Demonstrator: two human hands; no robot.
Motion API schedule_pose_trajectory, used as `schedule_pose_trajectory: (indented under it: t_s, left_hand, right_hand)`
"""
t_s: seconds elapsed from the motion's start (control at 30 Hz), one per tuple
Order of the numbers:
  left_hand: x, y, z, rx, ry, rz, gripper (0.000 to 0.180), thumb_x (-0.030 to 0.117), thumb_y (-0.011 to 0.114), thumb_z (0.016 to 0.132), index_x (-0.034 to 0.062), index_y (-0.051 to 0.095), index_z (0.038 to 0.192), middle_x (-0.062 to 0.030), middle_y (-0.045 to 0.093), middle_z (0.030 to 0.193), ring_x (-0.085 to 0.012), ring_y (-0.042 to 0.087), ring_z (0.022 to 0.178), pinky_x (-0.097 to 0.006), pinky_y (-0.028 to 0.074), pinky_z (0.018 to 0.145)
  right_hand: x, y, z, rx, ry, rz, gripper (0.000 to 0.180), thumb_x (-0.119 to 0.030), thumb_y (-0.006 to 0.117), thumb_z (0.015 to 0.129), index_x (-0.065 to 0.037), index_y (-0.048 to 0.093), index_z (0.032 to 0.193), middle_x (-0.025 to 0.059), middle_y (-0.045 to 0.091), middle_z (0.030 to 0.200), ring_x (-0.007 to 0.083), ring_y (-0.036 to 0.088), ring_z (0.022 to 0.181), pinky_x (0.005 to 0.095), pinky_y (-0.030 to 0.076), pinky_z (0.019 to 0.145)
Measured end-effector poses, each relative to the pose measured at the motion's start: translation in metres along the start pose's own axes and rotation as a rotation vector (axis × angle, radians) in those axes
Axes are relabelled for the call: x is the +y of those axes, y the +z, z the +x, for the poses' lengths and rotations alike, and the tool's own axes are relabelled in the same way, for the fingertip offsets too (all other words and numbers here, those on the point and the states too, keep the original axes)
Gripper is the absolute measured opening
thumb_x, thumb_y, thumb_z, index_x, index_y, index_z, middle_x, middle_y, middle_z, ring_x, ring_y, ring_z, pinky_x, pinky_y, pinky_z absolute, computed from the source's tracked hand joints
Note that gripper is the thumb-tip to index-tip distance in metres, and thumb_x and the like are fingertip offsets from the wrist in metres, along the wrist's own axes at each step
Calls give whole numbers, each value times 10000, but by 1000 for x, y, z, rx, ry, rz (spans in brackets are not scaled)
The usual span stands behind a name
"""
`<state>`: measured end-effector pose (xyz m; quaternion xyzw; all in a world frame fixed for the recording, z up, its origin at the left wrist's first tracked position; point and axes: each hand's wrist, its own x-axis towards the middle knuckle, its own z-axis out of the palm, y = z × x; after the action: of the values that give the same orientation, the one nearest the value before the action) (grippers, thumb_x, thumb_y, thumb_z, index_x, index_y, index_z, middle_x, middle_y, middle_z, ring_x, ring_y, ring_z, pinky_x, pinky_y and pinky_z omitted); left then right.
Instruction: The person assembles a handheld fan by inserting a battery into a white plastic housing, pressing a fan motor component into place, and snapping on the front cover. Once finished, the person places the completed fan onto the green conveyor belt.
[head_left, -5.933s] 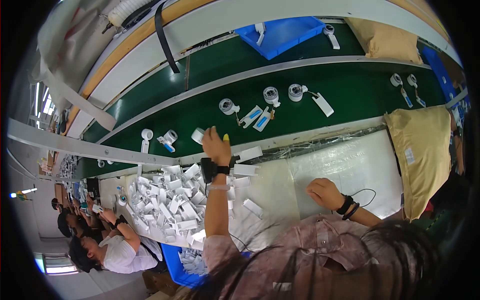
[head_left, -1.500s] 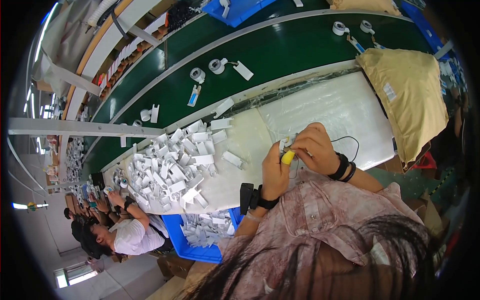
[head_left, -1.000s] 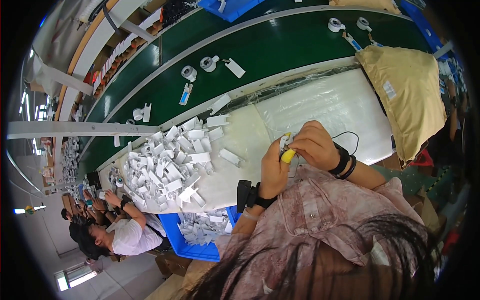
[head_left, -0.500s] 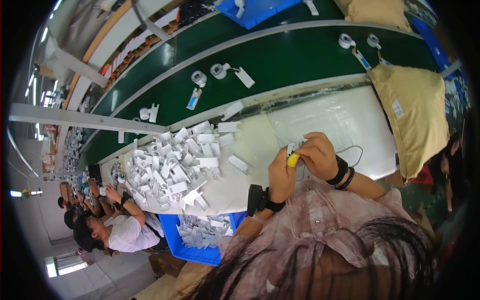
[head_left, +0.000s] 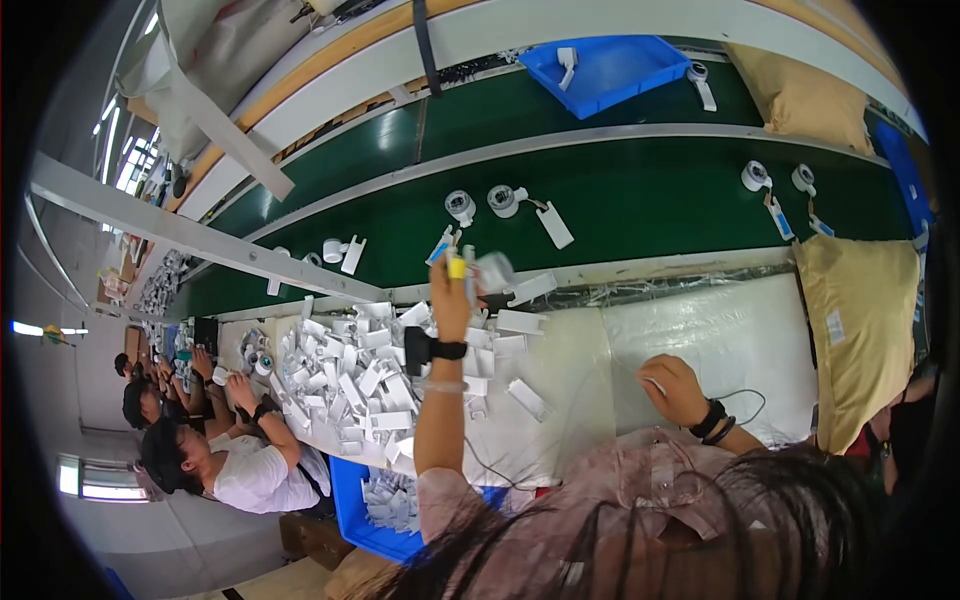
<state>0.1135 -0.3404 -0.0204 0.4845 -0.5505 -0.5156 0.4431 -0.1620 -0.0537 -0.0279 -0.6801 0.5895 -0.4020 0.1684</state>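
Note:
My left hand is stretched out over the far side of a heap of white plastic housings, by the edge of the green conveyor belt. Its fingers are closed around a white round-headed part, blurred by motion. Something yellow shows at the fingers; whether it is a finger cover or a separate piece is unclear. Over the pale padded worktop my right hand is curled with its fingers drawn in. What it holds, if anything, is hidden. A thin dark cable lies beside its wrist.
Several white round units with attached flat pieces lie on the belt. Beyond stands a blue tray. A brown paper sack is at the right. Below the heap is a blue bin of white parts. Co-workers sit left.
My hands, together before, are now apart. The left has reached forward and left to the belt edge with the white part; the right stays over the worktop. The view has shifted too.

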Motion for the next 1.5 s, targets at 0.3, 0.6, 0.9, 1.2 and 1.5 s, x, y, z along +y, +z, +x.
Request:
schedule_pose_trajectory:
  t_s: [0.3,0.6,0.9,1.2,1.5]
  left_hand:
    - [-61,-79,132,462,428,1328,618,151,745,735,-2,480,1273,-214,512,1301,-377,444,1228,-459,379,1026]
    - [-138,-65,167,194,102,1391,342,292,718,787,58,602,1008,-160,641,914,-368,632,833,-477,509,741]
    - [-63,-15,115,-11,-131,241,193,6,617,783,25,542,960,-75,627,749,-142,571,476,-285,457,384]
    - [65,67,-73,-821,-410,-134,324,55,603,861,12,504,1166,-63,643,869,-141,613,703,-285,503,679]
    - [110,108,-141,-1002,-260,151,400,28,588,873,15,479,1258,-47,596,967,-104,583,762,-249,501,672]
  right_hand:
    - [28,26,13,-179,96,27,122,-43,662,785,-69,637,902,93,642,898,308,622,793,391,508,687]
    - [37,38,24,-353,74,-16,104,-68,660,790,-98,645,888,68,631,858,292,614,745,384,496,687]
    - [36,33,10,-392,100,52,86,-101,650,820,-92,644,905,76,629,843,300,615,767,393,502,703]
    - [-14,-3,58,125,81,143,287,-122,675,837,-60,619,1112,127,633,1049,350,565,1017,418,452,881]
    - [-11,-43,15,-96,328,769,133,-43,676,860,-5,623,976,43,662,854,112,640,796,258,488,729]
